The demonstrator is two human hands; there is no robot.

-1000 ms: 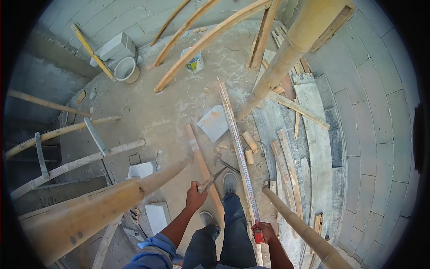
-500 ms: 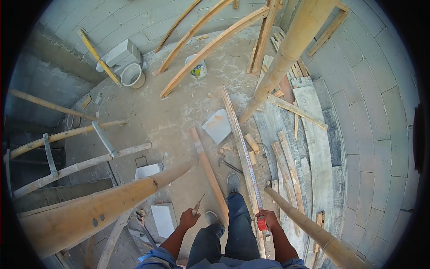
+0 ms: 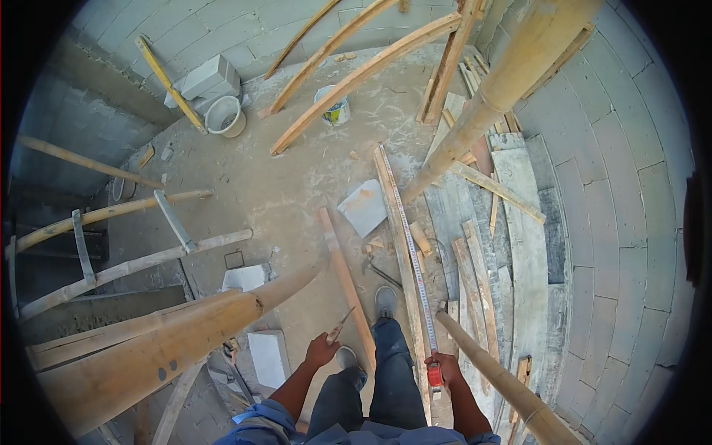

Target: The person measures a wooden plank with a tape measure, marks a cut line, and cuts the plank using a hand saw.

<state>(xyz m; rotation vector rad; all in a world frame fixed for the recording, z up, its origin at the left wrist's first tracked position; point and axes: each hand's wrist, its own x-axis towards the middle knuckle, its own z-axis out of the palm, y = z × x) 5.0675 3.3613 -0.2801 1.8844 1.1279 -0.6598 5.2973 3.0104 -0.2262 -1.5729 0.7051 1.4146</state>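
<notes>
My left hand (image 3: 321,350) is closed on a thin pointed tool (image 3: 340,326) with a wooden handle, its tip pointing up and right over a reddish plank (image 3: 345,274). In my right hand (image 3: 447,367) is a red tape measure (image 3: 434,375). Its blade (image 3: 417,271) runs out away from me along a long narrow wooden board (image 3: 400,245), reaching toward that board's far end. A hammer (image 3: 382,274) lies on the floor between the plank and the board, just beyond my right shoe.
Large bamboo poles slant past on the left (image 3: 170,345) and upper right (image 3: 475,122); a thinner one (image 3: 504,378) is at lower right. Weathered planks (image 3: 523,245) lie along the right wall. A white slab (image 3: 363,208), a bucket (image 3: 225,117) and pale blocks (image 3: 268,358) rest on the floor.
My left hand moved down and back, then slightly up and right, still holding the pointed tool. My right hand has drawn the tape measure slightly toward the right and up.
</notes>
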